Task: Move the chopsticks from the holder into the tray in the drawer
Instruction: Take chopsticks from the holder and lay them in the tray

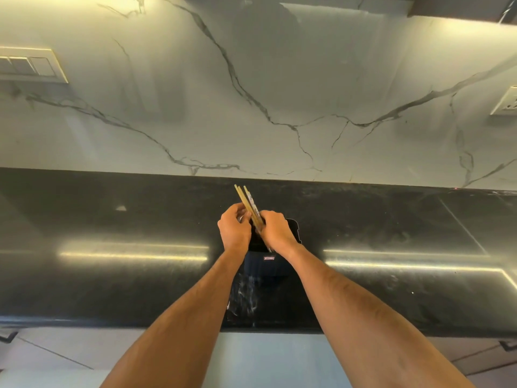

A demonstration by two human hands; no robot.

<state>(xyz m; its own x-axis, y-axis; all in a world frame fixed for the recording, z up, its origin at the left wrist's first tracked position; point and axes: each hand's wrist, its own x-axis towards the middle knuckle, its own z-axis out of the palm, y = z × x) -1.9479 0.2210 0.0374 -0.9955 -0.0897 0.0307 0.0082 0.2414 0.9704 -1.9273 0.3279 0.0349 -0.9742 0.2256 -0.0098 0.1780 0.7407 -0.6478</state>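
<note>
Gripping the chopsticks (249,205), both hands met over the holder (291,233) at the middle of the black tabletop (112,219). Head view only. Right hand (275,232) had its fingers curled round the lower part of the bundle, a tight grip holding the sticks. Left hand (234,228) sat just beside it on the left, fingers curled in against the same bundle at its upper-middle; its grip looked like a pinch on the sticks, though the fingertips were partly hidden behind the hand. The sticks were tan, several together, tilted with the top ends leaning up-left past the knuckles and the lower ends running down between the two hands into the holder's mouth. One thin tip showed below the right hand near the holder's front edge. The holder was dark, rounded at its corners, with a small label (268,257) on its front face; most of it was hidden by hands and forearms. Both bare forearms reached in from the bottom of the frame. Behind the tabletop rose a white marble-veined wall (251,93), with a switch plate (30,65) at far left and a socket (506,102) at far right. Pale cabinet fronts (265,357) showed under the tabletop edge; drawer and tray were not seen.
</note>
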